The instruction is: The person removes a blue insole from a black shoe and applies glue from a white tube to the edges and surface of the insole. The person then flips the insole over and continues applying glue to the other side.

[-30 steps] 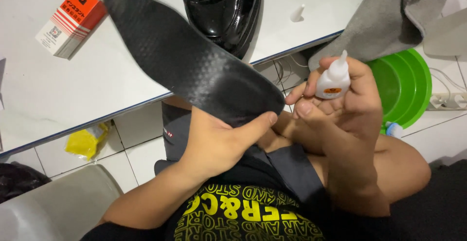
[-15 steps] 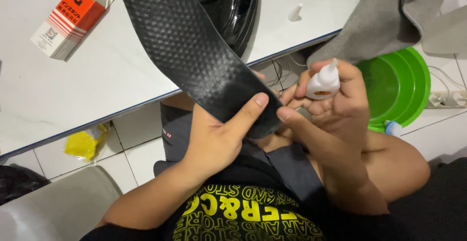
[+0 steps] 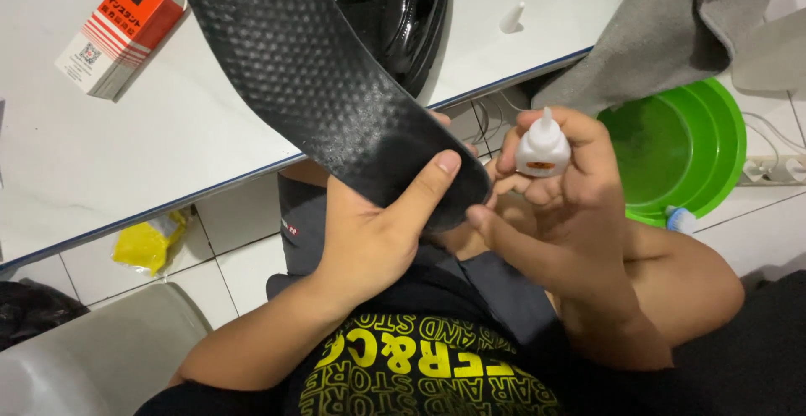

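Head view, looking down at the person's lap and the edge of a counter. The left hand [image 3: 378,231] is holding a long black textured rubber shoe insole [image 3: 323,88] by its rounded heel end, thumb pressed across the top, grip closed around it; the insole is slanting up and away over the counter. The right hand [image 3: 571,198] is wrapping its grip around a small white plastic glue bottle with a pointed nozzle [image 3: 541,147], held upright just beside the insole's heel, not touching it. No glue is showing on the dimpled surface facing the camera, so the gluing appears not yet begun on this side; whether the bottle's nozzle is uncapped is hard to tell.

The white counter [image 3: 151,164] is carrying an orange and white cardboard box [image 3: 117,34], a glossy black leather shoe [image 3: 403,13] partly hidden behind the insole, and a tiny white cap-like piece [image 3: 512,17]. A grey cloth [image 3: 672,21] is hanging over the counter's edge. Below, on a white tiled floor, are lying a bright green round plastic basin [image 3: 688,147] and a crumpled yellow wrapper [image 3: 147,244].
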